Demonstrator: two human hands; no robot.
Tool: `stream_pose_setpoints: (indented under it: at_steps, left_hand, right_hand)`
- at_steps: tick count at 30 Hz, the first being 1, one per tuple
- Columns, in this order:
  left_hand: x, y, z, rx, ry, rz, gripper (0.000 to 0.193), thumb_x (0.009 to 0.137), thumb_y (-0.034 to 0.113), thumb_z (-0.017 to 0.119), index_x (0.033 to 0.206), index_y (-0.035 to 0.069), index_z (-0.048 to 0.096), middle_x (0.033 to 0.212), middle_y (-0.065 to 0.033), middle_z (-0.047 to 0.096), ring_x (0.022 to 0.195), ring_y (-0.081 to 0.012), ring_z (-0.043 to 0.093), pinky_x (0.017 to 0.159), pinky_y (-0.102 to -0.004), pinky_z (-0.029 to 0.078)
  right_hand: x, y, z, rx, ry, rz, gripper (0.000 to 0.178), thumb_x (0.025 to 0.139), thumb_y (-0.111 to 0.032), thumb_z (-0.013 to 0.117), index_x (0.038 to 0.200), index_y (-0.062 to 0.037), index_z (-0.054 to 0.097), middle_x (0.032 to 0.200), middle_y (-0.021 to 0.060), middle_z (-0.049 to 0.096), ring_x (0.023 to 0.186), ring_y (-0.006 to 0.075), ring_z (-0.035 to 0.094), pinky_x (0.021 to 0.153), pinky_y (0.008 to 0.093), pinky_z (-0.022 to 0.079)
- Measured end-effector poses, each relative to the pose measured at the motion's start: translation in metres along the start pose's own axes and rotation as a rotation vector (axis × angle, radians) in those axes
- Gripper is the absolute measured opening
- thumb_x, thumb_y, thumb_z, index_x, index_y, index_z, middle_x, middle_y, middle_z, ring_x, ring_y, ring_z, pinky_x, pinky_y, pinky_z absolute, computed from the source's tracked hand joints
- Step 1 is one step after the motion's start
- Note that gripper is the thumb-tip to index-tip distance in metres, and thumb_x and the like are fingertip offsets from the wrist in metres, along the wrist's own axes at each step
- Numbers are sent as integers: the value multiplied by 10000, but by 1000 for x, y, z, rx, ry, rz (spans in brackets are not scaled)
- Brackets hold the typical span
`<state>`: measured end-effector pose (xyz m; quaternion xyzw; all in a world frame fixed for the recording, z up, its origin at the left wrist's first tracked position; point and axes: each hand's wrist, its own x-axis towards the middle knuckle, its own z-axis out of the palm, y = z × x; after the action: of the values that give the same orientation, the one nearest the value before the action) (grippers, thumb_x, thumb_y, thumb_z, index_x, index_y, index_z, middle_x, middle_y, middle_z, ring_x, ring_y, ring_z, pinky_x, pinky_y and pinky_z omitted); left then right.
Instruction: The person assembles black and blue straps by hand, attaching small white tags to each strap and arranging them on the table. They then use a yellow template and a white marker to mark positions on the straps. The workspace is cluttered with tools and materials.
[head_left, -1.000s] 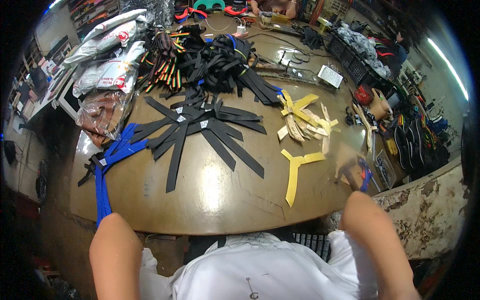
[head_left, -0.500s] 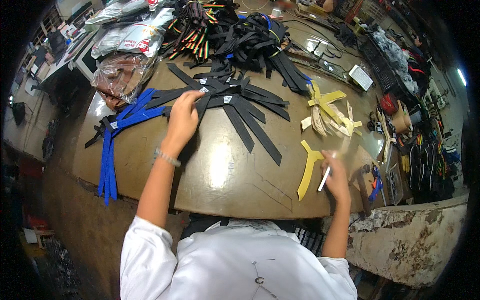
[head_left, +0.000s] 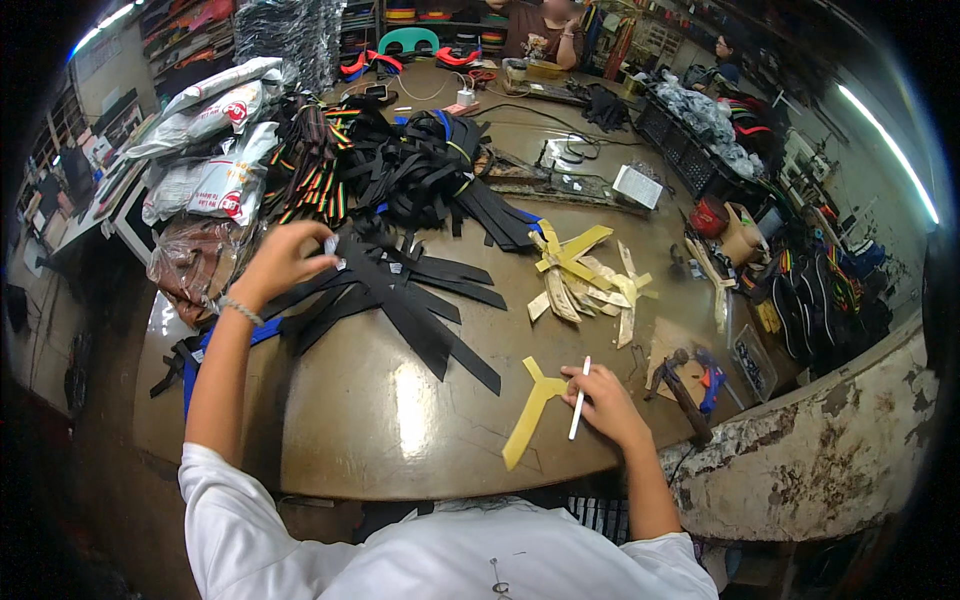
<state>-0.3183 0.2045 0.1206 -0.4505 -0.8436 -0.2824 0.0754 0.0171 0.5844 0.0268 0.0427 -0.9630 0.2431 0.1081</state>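
Note:
My left hand [head_left: 288, 262] is closed at the upper end of a black strap piece [head_left: 402, 318], with a small white label beside the fingertips. Below it, more black straps [head_left: 460, 268] fan out over the table. In my right hand [head_left: 608, 402] is a slim white pen [head_left: 579, 398], held between the fingers. The fingertips of that hand meet the short arm of a yellow Y-shaped template [head_left: 531, 421] lying flat. Farther back is a pile of yellow and cream templates [head_left: 575, 265]. Blue straps [head_left: 262, 332] lie partly hidden behind my left forearm.
Bundled black straps [head_left: 415, 165], striped straps [head_left: 310, 155] and plastic packages [head_left: 215, 180] crowd the back left. At right lie a hammer [head_left: 686, 405], a blue tool [head_left: 712, 378] and a black crate [head_left: 680, 140]. Another person [head_left: 540, 35] is across the table.
My view has tilted up, showing the far side. My left hand has lifted the end of a black strap. My right hand, with the pen, has come against the yellow template.

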Motion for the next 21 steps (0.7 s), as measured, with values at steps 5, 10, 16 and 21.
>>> stream_pose_setpoints:
  at_steps: [5,10,16,21]
  left_hand:
    - [-20,79,-18,-88,568,-113,464,812,106,736,1257,64,611,790,-69,643,637,-121,577,620,-264,475]
    - [-104,134,68,-183,247,-295,322,822,83,696,1141,41,667,1043,-168,682,898,-279,662,810,-335,515]
    - [-155,140,131,96,104,-438,311,858,140,655,1165,96,665,1147,-121,550,1012,-306,506,884,-407,420]
    - [-153,156,124,36,253,-501,294,839,138,673,1128,84,677,1155,-99,561,1067,-281,498,941,-393,391]
  right_hand:
    - [-18,-21,1,153,-75,52,163,785,-77,692,829,-37,541,1101,94,650,991,308,573,870,390,463]
    - [-37,-27,4,174,-13,194,270,742,-64,721,952,-25,556,933,118,592,899,323,560,798,404,470]
    - [-28,-26,-33,-172,121,338,307,709,12,685,975,-20,534,825,122,515,800,313,519,699,410,442]
    - [3,-70,-86,-413,316,189,247,707,37,682,888,-9,521,886,148,576,824,332,532,709,415,437]
